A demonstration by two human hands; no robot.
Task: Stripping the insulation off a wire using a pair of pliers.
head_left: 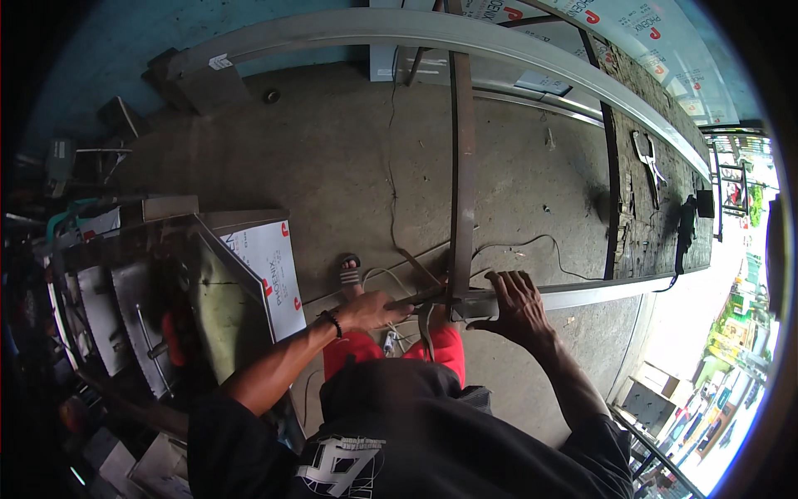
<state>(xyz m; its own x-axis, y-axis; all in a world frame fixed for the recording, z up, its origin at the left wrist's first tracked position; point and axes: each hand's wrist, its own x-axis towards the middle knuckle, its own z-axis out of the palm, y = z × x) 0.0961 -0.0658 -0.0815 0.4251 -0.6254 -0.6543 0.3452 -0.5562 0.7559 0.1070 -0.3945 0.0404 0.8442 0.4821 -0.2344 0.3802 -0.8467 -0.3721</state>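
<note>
My left hand is closed round a dark metal tool that reaches toward the frame corner; its exact kind is hard to make out. A curved flat metal piece hangs just below it. My right hand lies across the end of a silver metal rail, its thumb spread away from its fingers on the near side. Between my hands, a brown steel crossbar meets the near rail at the corner.
A long silver rail arches across the far side. Clamp pliers and a black power tool lie on a worn wooden board at right. A metal box stands at left. Cables run over the floor by my sandalled foot.
</note>
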